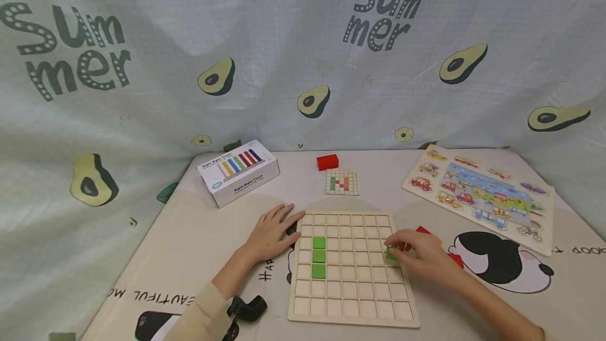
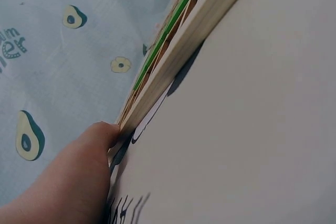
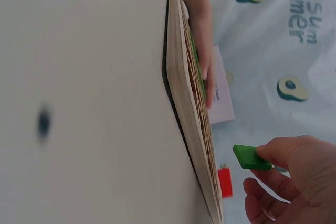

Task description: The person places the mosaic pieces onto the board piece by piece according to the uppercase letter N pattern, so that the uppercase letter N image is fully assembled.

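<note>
A wooden grid board (image 1: 350,291) lies on the table, with three green tiles (image 1: 319,256) in a vertical row in its second column from the left. My right hand (image 1: 421,254) is over the board's right edge and pinches another green tile (image 3: 252,158) between thumb and fingers; the right wrist view shows that tile raised above the board. At the board's upper left edge rests my left hand (image 1: 271,236), fingers extended and its thumb (image 2: 107,132) against the side. Red pieces (image 1: 455,260) lie partly hidden behind the right hand.
Beyond the board are a small pattern card (image 1: 343,182) with green and red squares and a red block (image 1: 327,162). A white toy box (image 1: 239,172) stands at the back left. A vehicle picture puzzle board (image 1: 483,199) lies on the right. A curtain (image 1: 265,41) hangs behind.
</note>
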The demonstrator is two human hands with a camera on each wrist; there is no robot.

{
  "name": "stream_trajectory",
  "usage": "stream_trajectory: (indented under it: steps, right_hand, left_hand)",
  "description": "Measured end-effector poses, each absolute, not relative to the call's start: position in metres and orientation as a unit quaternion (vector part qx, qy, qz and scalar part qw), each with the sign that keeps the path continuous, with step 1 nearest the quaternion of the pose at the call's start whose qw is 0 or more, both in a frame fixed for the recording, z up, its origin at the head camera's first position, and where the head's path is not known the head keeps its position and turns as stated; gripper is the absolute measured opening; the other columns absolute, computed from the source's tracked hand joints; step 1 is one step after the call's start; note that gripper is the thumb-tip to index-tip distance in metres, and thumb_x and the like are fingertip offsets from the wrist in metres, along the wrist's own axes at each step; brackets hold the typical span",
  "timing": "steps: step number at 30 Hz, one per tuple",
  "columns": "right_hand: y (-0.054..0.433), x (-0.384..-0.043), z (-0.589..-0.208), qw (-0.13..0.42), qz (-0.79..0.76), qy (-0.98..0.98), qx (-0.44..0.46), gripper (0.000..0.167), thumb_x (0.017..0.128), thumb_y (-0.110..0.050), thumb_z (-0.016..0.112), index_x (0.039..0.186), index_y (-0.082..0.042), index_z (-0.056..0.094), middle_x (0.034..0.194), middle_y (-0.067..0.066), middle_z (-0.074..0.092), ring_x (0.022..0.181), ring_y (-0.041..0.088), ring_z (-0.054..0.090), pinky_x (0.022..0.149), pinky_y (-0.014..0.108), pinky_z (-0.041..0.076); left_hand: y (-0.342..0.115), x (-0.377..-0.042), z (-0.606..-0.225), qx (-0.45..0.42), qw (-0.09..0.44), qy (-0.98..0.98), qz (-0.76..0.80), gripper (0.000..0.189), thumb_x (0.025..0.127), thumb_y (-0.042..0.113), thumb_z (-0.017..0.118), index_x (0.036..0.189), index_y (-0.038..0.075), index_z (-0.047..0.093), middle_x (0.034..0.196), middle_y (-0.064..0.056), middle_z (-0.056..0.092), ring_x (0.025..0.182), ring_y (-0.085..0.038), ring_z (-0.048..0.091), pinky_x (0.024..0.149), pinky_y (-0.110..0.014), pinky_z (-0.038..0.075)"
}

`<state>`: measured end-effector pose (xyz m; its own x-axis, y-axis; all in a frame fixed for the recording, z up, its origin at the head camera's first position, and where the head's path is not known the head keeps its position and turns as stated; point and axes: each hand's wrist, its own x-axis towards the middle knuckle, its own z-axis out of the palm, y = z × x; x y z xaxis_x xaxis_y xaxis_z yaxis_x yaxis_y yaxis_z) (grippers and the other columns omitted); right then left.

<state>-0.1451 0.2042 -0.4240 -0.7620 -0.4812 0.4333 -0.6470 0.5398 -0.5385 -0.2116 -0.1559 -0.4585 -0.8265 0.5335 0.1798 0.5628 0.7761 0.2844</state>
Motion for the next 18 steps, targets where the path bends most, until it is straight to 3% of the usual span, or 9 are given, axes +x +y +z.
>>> stream_trajectory:
  steps: [18]
  right_hand:
    - [0.136,-0.139,-0.426,0.01,0.416,-0.839,0.351,0.014,0.083,-0.005,0.065,0.085,-0.019,0.063,0.08,-0.015,0.061,0.069,0.001,0.053,0.06,0.021,0.047]
  left_hand:
    - [-0.156,-0.211,-0.457,-0.291,0.041,-0.942,-0.162,0.055,0.093,0.049,0.04,0.142,0.026,0.036,0.147,-0.008,0.028,0.135,-0.03,0.019,0.103,-0.049,0.019]
